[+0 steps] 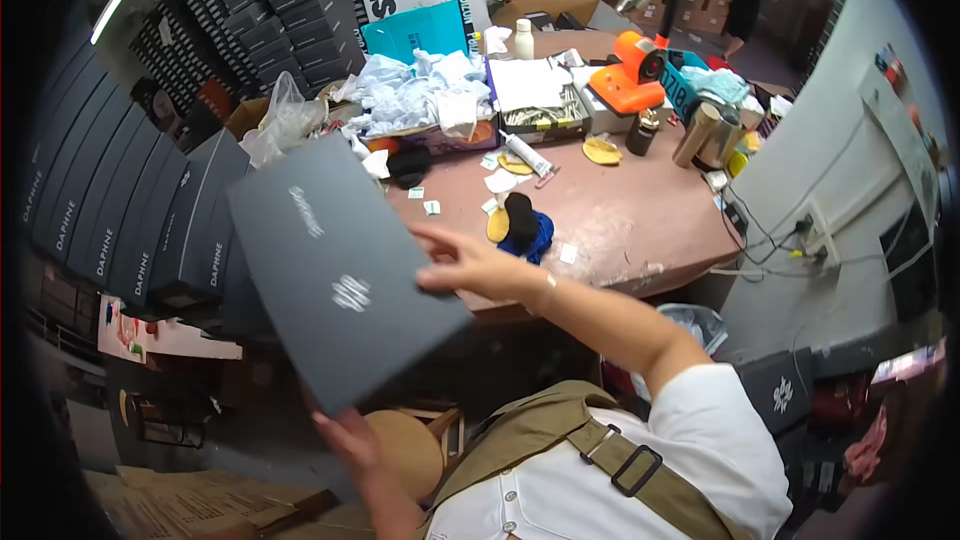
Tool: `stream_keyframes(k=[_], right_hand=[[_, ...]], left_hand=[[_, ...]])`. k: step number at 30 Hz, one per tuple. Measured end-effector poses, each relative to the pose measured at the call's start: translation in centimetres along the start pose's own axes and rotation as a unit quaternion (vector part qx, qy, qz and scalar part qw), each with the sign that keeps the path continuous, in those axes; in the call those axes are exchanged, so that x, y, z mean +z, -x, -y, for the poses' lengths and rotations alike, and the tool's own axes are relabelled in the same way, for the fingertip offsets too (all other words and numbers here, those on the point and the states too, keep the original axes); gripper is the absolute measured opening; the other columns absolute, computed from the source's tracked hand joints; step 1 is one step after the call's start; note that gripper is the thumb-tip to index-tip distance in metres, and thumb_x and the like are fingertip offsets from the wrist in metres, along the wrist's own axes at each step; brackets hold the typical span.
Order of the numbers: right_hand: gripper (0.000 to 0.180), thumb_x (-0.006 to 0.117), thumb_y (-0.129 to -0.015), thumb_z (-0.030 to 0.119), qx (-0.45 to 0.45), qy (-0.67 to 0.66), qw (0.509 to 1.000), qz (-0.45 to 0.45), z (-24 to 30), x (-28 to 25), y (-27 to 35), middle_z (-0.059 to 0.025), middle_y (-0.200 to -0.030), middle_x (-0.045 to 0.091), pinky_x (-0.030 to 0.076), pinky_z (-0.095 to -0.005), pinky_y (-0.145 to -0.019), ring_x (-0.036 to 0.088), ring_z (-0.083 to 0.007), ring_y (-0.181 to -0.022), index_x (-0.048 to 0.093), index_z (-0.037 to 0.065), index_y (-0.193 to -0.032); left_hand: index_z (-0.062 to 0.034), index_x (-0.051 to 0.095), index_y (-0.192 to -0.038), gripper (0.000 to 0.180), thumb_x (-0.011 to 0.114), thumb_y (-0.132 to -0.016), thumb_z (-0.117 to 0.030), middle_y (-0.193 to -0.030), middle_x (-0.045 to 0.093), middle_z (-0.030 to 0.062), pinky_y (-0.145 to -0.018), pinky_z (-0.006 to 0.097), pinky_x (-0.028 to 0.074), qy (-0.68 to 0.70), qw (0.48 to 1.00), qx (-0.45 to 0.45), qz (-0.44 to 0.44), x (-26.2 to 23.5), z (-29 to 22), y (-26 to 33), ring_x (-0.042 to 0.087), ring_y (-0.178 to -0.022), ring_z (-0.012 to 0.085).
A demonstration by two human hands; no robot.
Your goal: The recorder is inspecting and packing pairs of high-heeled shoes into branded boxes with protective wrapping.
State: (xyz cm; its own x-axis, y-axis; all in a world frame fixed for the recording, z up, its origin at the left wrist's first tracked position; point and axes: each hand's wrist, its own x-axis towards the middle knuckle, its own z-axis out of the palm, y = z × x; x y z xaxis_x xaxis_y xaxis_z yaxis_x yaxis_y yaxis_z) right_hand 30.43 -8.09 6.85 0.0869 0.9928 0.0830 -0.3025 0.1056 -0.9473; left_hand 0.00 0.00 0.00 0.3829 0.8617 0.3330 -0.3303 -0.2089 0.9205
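A dark grey shoebox with pale emblems on its lid is held up tilted over the table's left front edge. My right hand grips its right edge, thumb against the lid. Down at the near corner, my left hand holds the box from below, its fingertips partly hidden behind it. Just right of the box, a black and blue item and a yellow sponge-like pad lie on the pinkish table.
Matching shoeboxes stand in a row at the left. Crumpled tissue fills a bin at the table's back, beside a tray of papers. An orange tool stands further right. Beneath my arms is a round stool.
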Motion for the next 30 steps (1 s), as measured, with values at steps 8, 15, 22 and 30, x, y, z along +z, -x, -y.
stream_keyframes(k=[8, 15, 22, 30], right_hand=[[0.072, 0.071, -0.082, 0.025, 0.202, 0.066, 0.97, -0.115, -19.3, -16.5, 9.0, -0.0115, -0.113, 0.061, 0.048, -0.0291, -0.083, 0.059, -0.0165, -0.099, 0.037, 0.002, -0.141], [0.05, 0.056, -0.092, 0.021, 0.282, 0.17, 0.927, -0.181, -22.8, -24.1, 4.2, -0.0142, -0.107, 0.063, 0.049, -0.0296, -0.08, 0.062, -0.0178, -0.091, 0.044, 0.003, -0.137], [0.062, 0.062, -0.089, 0.023, 0.246, 0.331, 0.869, -0.274, -23.8, -31.0, -1.4, -0.0113, -0.077, 0.063, 0.049, -0.0301, -0.065, 0.06, -0.0174, -0.069, 0.036, 0.002, -0.141], [0.052, 0.06, -0.088, 0.025, 0.244, 0.373, 0.831, -0.333, -21.1, -42.2, -0.6, -0.0137, -0.078, 0.063, 0.048, -0.0342, -0.065, 0.06, -0.0229, -0.068, 0.047, 0.001, -0.132]], left_hand=[[0.002, 0.019, -0.146, 0.076, 0.055, -0.093, -0.04, -0.145, 0.033, 0.0179, -0.108, 0.033, 0.027, -0.092, 0.911, -0.38, 0.128, 10.0, 15.7, 0.2, 0.033, -0.133, 0.0237], [0.0017, 0.043, -0.13, 0.064, 0.069, -0.084, -0.034, -0.115, 0.06, 0.0176, -0.09, 0.035, 0.046, -0.225, 0.872, -0.409, 0.148, 9.8, 24.7, -4.9, 0.059, -0.104, 0.0253], [0.0013, 0.059, -0.116, 0.059, 0.074, -0.076, -0.04, -0.11, 0.06, 0.0201, -0.089, 0.037, 0.047, -0.344, 0.829, -0.412, 0.159, 10.8, 25.6, -7.4, 0.059, -0.103, 0.0302], [0.0016, 0.057, -0.12, 0.066, 0.075, -0.074, -0.042, -0.111, 0.06, 0.0238, -0.089, 0.039, 0.047, -0.357, 0.832, -0.382, 0.183, 18.7, 25.1, -12.3, 0.059, -0.104, 0.0333]])
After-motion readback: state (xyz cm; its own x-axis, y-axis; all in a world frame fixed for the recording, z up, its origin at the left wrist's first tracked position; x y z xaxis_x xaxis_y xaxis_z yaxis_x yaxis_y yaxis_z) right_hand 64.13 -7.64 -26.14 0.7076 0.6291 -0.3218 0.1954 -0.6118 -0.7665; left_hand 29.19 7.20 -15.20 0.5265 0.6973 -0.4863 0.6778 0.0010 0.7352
